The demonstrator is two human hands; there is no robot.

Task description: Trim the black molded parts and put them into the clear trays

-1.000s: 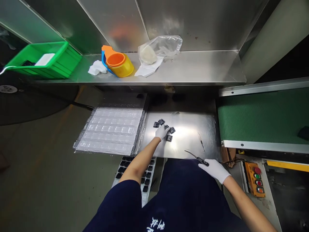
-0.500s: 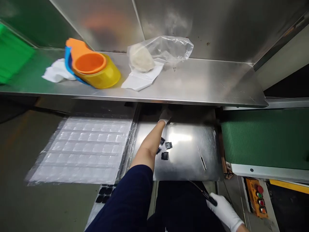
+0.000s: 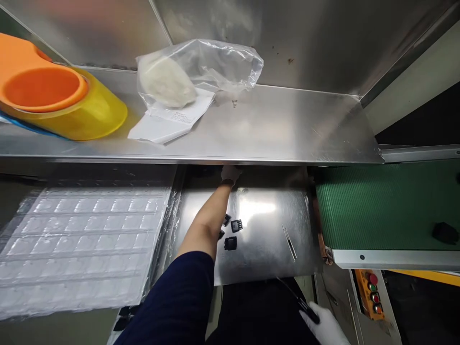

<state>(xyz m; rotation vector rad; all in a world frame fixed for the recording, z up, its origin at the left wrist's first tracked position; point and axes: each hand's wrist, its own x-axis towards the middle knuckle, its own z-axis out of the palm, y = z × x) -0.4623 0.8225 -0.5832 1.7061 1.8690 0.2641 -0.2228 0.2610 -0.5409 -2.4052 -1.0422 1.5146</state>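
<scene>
My left hand, in a white glove, reaches under the steel shelf at the back of the metal work surface. Shadow and the shelf edge hide its fingers. Below the forearm lie several small black plastic parts with prongs, partly covered by the arm. My right hand, also gloved, is low at the front right, closed around a black-handled tool with a long thin shaft pointing up and left. A slim silver tool rests on the right of the surface.
Clear plastic trays lie at left. On the steel shelf sit orange and yellow containers and a clear bag over white paper. At right, a green conveyor belt carries a black part, above a button box.
The view has shifted right and closer, so the shelf items sit further left. A black part now shows on the belt. My left hand remains under the shelf; the right still holds the tool.
</scene>
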